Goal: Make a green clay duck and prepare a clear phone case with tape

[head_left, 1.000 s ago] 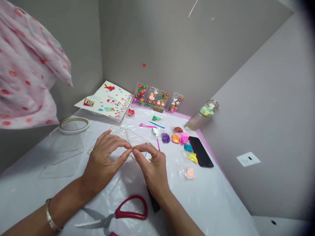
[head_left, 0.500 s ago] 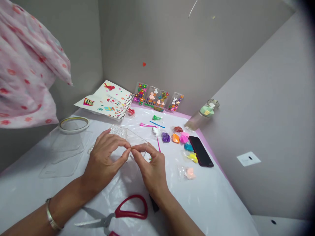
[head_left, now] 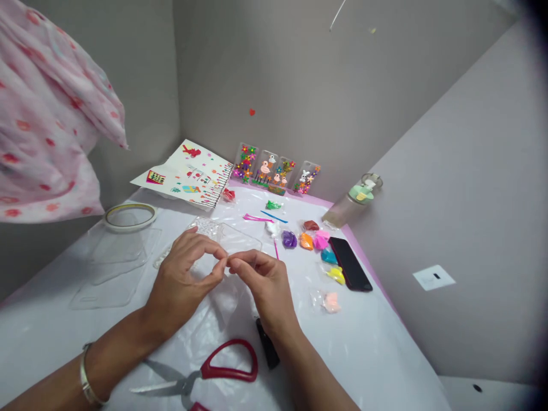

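My left hand [head_left: 182, 277] and my right hand [head_left: 265, 285] meet at the fingertips above the table's middle. Thumb and forefinger of each are pinched together; whatever sits between them is too small to make out. Partly behind the hands lies a clear phone case [head_left: 242, 237] with a patterned corner. Red-handled scissors [head_left: 229, 374] rest open below my hands, blades toward the left. A black object [head_left: 268, 345] lies beside my right wrist. Right of the hands are packets of coloured clay, among them purple [head_left: 289, 239], orange [head_left: 306, 241], yellow [head_left: 336, 275] and peach [head_left: 331, 302].
At left lie clear cases [head_left: 111, 274] and a tape roll [head_left: 131, 217]. A painted spiral notebook [head_left: 184, 174] and decorated phone cases [head_left: 265, 168] lean at the back. A bottle [head_left: 349, 202] and a black phone [head_left: 351, 265] stand and lie at right. Pink cloth [head_left: 55, 114] hangs at upper left.
My right hand has shifted slightly, its fingers curling more and tilting, so more of the black object shows. My left hand keeps its pinch almost unmoved.
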`<state>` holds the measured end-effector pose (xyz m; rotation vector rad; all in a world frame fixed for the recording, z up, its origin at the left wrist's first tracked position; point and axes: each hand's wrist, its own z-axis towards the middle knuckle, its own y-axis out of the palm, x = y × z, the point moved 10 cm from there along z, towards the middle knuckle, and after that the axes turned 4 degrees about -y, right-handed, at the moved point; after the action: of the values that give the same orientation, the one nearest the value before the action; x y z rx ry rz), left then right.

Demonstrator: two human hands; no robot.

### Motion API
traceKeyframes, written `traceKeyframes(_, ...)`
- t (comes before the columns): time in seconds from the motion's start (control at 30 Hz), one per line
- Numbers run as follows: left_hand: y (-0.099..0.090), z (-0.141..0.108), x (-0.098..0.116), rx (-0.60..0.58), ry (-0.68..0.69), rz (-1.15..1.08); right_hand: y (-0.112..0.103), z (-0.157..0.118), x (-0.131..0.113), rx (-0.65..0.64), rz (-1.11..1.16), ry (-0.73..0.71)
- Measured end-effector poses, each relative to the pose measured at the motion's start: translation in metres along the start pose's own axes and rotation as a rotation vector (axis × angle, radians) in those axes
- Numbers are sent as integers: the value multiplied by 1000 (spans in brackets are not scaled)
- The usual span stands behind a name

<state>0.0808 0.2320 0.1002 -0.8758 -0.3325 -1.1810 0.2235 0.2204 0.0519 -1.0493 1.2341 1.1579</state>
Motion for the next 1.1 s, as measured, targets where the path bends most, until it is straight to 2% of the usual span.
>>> traceKeyframes(0.23,2,0,-15,-64,-185,-94,3,3,9,-23,152,77)
traceKeyframes(0.47,8,-5,-33,-118,-399,-176,6,3,11,-56,261,90)
traceKeyframes(1.03,14,-10,-41,-218,-456,-288,11,5,12,-103,356,128)
traceKeyframes(1.1,14,-11,-44,-198,-475,-300,9,5,13,-86,360,127)
